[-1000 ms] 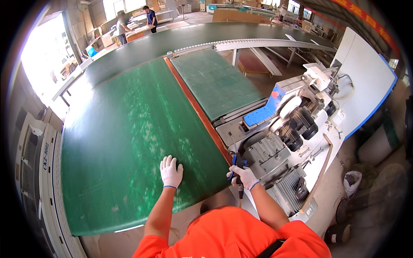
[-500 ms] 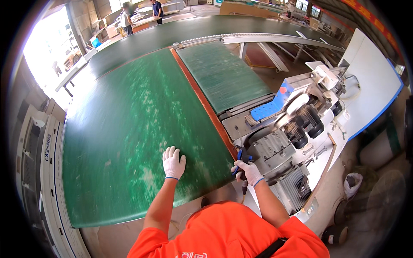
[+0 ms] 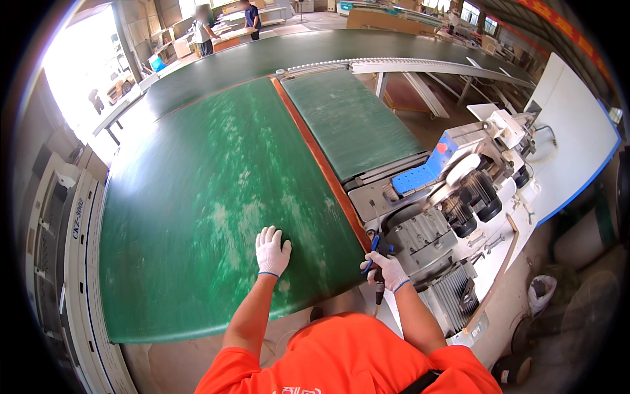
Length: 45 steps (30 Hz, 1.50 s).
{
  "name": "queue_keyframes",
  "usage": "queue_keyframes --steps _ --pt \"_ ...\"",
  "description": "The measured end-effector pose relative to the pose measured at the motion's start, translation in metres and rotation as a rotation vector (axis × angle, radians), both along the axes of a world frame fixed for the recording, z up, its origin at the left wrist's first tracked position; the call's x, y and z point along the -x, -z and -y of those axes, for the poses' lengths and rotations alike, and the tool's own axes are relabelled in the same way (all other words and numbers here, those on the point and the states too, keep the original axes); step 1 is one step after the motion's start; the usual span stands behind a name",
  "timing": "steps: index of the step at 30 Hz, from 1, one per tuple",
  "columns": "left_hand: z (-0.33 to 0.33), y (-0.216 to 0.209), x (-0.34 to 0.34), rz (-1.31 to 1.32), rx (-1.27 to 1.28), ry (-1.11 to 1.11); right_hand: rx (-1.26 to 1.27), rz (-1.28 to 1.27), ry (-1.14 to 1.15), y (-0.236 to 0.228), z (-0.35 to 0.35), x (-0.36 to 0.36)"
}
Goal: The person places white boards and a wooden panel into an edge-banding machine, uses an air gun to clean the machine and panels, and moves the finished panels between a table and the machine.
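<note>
My left hand (image 3: 272, 251), in a white glove with a blue cuff edge, lies palm down with its fingers stretched out on the wide green conveyor belt (image 3: 170, 243). Pale dusty streaks run along the belt surface near it. At the belt's right edge, my gloved right hand (image 3: 390, 269) is wrapped round a blue and black air blow gun (image 3: 375, 244). A hose hangs down from the gun's handle. The gun's nozzle points up and away from me, close beside a grey metal motor housing (image 3: 420, 236).
A reddish strip (image 3: 315, 148) divides the wide belt from a narrower green belt (image 3: 354, 121). On the right stands machinery with motors, a blue bracket (image 3: 420, 176) and loose wrenches (image 3: 493, 244). A white machine frame (image 3: 82, 262) borders the left. Two people (image 3: 203, 33) stand far back.
Pale marks on the wide belt have shifted away from me. The whole view has moved slightly. My left hand stays flat, and my right hand keeps its hold on the air blow gun.
</note>
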<state>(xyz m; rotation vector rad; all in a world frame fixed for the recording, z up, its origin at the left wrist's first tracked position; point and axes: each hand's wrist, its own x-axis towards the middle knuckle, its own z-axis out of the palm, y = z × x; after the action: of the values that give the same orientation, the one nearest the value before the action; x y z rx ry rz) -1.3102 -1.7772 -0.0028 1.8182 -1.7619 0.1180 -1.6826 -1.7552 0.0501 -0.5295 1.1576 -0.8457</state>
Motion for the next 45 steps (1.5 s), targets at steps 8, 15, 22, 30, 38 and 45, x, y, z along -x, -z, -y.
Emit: queue_keyframes --steps 8,15,22,30,38,45 --pt "0.000 0.002 -0.001 -0.002 0.003 -0.002 0.036 -0.028 -0.054 0.006 0.003 0.004" --pt "0.000 0.000 0.001 -0.002 0.003 -0.007 0.053 -0.034 -0.059 0.006 0.003 0.004" --pt "0.001 0.000 0.000 0.002 0.024 -0.014 0.043 -0.023 -0.064 0.004 0.003 0.004" --pt "0.002 0.001 0.002 0.000 0.029 -0.004 0.043 -0.020 -0.050 0.011 0.003 0.006" --pt "-0.001 0.001 0.000 0.012 0.026 -0.002 0.037 -0.002 -0.040 0.011 0.003 0.005" --pt "-0.010 0.000 0.007 0.018 0.017 -0.028 0.055 0.006 -0.042 0.000 0.001 0.004"
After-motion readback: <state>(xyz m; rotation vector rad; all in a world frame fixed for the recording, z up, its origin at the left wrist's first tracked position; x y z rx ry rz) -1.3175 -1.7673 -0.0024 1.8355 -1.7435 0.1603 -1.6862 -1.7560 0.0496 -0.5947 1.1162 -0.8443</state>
